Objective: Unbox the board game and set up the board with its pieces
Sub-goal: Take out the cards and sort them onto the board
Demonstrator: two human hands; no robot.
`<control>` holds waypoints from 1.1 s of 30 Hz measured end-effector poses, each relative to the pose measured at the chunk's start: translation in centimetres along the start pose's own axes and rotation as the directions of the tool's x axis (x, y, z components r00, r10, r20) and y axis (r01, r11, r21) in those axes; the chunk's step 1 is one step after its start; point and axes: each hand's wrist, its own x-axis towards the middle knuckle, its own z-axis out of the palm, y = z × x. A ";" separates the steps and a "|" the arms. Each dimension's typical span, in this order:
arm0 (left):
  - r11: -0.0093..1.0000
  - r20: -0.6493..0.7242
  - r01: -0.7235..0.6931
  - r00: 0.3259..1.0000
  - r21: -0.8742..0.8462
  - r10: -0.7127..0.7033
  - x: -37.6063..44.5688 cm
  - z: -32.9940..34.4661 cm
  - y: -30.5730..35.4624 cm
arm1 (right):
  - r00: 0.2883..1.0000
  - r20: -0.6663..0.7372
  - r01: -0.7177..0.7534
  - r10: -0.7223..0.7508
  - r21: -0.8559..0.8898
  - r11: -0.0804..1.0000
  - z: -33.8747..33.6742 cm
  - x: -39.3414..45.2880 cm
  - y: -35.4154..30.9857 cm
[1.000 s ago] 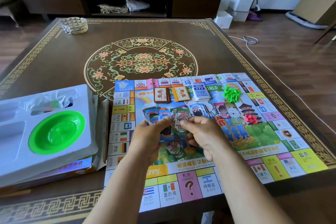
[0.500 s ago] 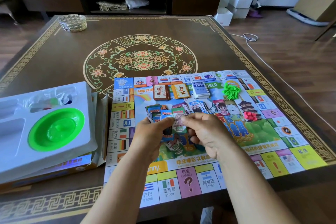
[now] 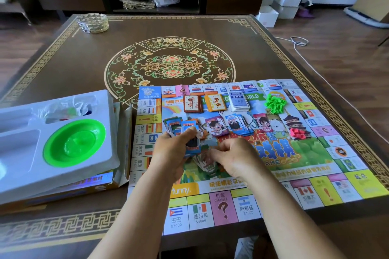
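- The colourful paper game board lies flat on the near right part of the dark brown patterned table, its near edge at the table's edge.
- The left hand grips a fanned wad of small play-money notes, thumb curled over the top, just above the board's middle.
- The right hand has its fingers curled down onto a few loose notes on the board; whether it pinches one I cannot tell.
- Along the board's far side sit a brown card deck, an orange card deck and a white-blue card deck, then a heap of small green plastic houses.
- Small red plastic pieces lie nearer, on the right.
- Three sorted note piles lie between the decks and the hands.
- To the left, a white moulded plastic tray holding a green plastic bowl rests on the open game box.
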 end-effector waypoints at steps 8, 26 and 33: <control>0.997 0.099 0.051 0.994 0.053 -0.056 -0.5 0.4 0.1 | 0.996 -0.085 0.036 -0.009 0.329 0.944 -0.5 0.1 -0.4; 0.998 0.147 0.056 0.987 0.035 -0.060 -0.7 0.5 -0.3 | 0.997 -0.070 0.013 0.021 0.451 0.892 -0.4 1.2 0.2; 0.998 0.165 0.052 0.985 0.035 -0.057 -0.6 0.4 -0.5 | 0.997 -0.066 -0.005 0.044 0.504 0.863 -0.4 1.1 0.1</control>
